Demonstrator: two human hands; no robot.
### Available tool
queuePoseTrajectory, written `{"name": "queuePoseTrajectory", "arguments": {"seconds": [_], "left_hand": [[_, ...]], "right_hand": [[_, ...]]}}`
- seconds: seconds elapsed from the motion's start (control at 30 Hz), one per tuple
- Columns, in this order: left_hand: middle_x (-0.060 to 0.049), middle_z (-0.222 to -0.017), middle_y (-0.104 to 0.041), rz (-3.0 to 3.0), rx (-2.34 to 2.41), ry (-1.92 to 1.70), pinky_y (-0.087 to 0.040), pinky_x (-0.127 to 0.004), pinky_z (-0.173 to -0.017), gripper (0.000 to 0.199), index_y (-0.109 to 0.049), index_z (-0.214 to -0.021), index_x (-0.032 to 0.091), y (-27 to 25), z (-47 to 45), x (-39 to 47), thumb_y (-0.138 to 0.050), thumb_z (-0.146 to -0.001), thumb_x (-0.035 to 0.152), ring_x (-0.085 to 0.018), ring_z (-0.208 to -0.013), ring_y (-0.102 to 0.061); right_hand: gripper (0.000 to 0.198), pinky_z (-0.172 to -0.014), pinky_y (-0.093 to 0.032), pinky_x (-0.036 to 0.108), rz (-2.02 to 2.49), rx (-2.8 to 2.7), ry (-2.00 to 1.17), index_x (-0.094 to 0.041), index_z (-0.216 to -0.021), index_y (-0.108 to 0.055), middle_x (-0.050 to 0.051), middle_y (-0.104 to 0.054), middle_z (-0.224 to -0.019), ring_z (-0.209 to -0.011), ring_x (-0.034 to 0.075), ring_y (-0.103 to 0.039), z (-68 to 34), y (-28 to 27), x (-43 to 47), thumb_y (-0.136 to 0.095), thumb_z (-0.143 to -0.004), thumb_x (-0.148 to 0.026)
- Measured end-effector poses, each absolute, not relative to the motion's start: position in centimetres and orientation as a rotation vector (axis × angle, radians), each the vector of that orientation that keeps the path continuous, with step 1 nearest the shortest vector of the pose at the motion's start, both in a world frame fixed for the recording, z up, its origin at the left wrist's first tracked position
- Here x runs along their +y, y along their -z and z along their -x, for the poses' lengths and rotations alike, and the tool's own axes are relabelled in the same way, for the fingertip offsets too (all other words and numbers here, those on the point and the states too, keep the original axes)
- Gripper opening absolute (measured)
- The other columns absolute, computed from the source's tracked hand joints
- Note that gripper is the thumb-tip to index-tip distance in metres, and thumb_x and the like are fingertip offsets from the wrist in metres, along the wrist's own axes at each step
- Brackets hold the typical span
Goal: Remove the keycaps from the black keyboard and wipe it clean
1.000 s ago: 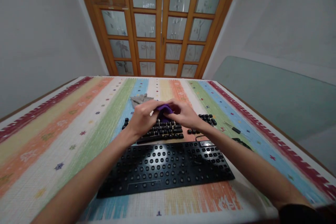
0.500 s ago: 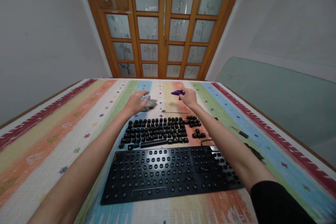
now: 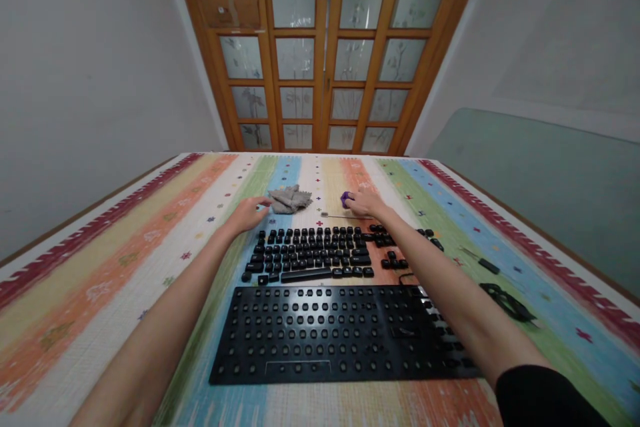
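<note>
My left hand point(image 3: 247, 213) hovers low over the cloth, fingers stretched out and holding nothing. Its fingertips are at the left edge of a crumpled grey cloth point(image 3: 291, 199); whether they touch it I cannot tell. My right hand point(image 3: 367, 202) grips a small purple object point(image 3: 345, 199), mostly hidden behind the fingers, down near the tabletop. A thin brush-like stick point(image 3: 345, 216) lies just below that hand. Closer to me, rows of loose black keycaps point(image 3: 310, 247) are laid out in keyboard order. The black keyboard base point(image 3: 320, 333), stripped of most caps, lies nearest, partly covered by my right forearm.
To the right lie a thin tool with a black handle point(image 3: 489, 265) and a coiled black cable point(image 3: 507, 300). A striped tablecloth point(image 3: 170, 227) covers the table. Wooden doors with glass panes point(image 3: 320, 53) stand beyond the far edge; a pale green panel point(image 3: 540, 173) leans at right.
My right hand has lowered toward the table with the purple object, whose pointed tip no longer shows. My left hand has drawn back left from the grey cloth. The view has shifted slightly left.
</note>
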State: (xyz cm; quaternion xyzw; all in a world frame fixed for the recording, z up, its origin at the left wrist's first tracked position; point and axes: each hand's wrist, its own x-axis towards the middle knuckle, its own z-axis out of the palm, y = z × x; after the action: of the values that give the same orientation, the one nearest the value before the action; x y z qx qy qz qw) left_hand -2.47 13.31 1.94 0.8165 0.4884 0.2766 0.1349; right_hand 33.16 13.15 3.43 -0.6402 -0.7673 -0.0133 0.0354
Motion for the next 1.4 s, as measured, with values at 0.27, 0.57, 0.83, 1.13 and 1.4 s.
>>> {"name": "queuePoseTrajectory", "arguments": {"seconds": [0.27,0.57,0.83,1.13,1.4], "left_hand": [[-0.009,-0.101,-0.077,-2.323,1.325,-0.727,-0.057,-0.034,-0.082,0.032,-0.074,-0.095,0.017,-2.9,5.1,9.6,-0.057,-0.083,0.042,-0.022,-0.089,-0.071],[-0.011,-0.099,-0.075,-2.334,1.33,-0.62,-0.054,-0.032,-0.077,0.031,-0.075,-0.097,0.016,-1.2,4.9,8.3,-0.059,-0.084,0.039,-0.02,-0.082,-0.068],[-0.007,-0.089,-0.076,-2.338,1.326,-0.564,-0.052,-0.033,-0.077,0.026,-0.078,-0.088,0.019,-0.8,5.1,8.3,-0.059,-0.083,0.036,-0.021,-0.08,-0.067],[-0.007,-0.083,-0.075,-2.31,1.356,-0.536,-0.05,-0.032,-0.076,0.024,-0.077,-0.085,0.019,-0.8,5.2,8.5,-0.061,-0.083,0.036,-0.02,-0.076,-0.065],[-0.008,-0.09,-0.074,-2.22,1.417,-0.654,-0.052,-0.033,-0.078,0.024,-0.072,-0.086,0.016,-1.3,5.4,8.2,-0.062,-0.083,0.038,-0.02,-0.082,-0.065]], "right_hand": [[0.04,-0.096,-0.044,0.043,1.787,-2.156,0.252,-0.009,-0.121,-0.064,0.019,-0.062,-0.112,-0.107,0.032,-0.059,-35.0,-4.8,8.2,-0.042,-0.097,-0.032],[0.032,-0.08,-0.047,0.037,1.375,-2.106,0.308,-0.018,-0.09,-0.067,0.009,-0.062,-0.085,-0.083,0.024,-0.061,-38.1,-1.9,-1.8,-0.042,-0.097,-0.038],[0.025,-0.076,-0.051,0.037,1.388,-1.975,0.362,-0.023,-0.086,-0.066,0.007,-0.066,-0.084,-0.08,0.025,-0.066,-40.8,-0.5,-6.1,-0.048,-0.095,-0.039],[0.032,-0.068,-0.051,0.035,1.421,-1.9,0.458,-0.021,-0.083,-0.066,0.007,-0.066,-0.081,-0.07,0.022,-0.066,-41.7,-0.5,-7.1,-0.048,-0.097,-0.042],[0.034,-0.068,-0.052,0.035,1.411,-1.925,0.435,-0.023,-0.081,-0.066,0.007,-0.066,-0.082,-0.07,0.022,-0.067,-42.1,0.0,-7.2,-0.047,-0.096,-0.047]]}}
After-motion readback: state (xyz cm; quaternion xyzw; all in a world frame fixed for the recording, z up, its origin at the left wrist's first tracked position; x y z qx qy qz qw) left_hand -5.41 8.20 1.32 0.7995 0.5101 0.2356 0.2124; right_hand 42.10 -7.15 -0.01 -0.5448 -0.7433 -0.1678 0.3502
